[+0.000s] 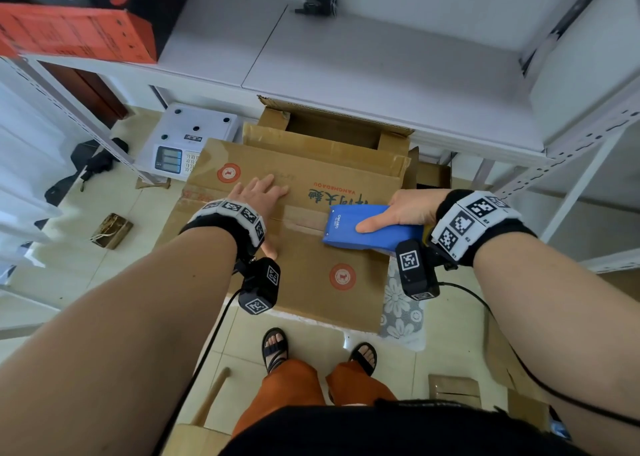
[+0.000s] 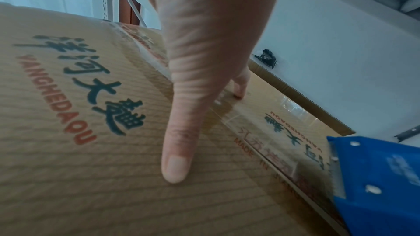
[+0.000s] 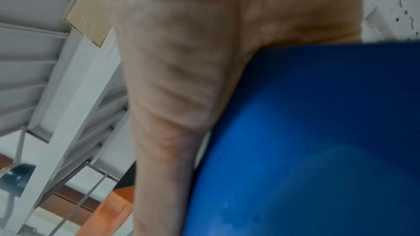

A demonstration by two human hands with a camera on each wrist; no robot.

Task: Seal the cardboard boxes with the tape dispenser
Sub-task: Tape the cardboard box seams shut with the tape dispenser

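The right hand (image 1: 407, 209) grips the blue tape dispenser (image 1: 367, 228), thumb along its near side, fingers apparently wrapped over the far side, though they are hidden. The dispenser sits on the centre seam of the closed cardboard box (image 1: 304, 275), toward the right end, with a strip of clear tape (image 1: 301, 218) running left from it. The left hand (image 1: 259, 196) lies flat, fingers straight, pressing the box top at the left end of the seam. Behind, farther off, a second cardboard box (image 1: 332, 133) stands with flaps open; its inside looks dark. A white scale (image 1: 187, 137) sits at far left.
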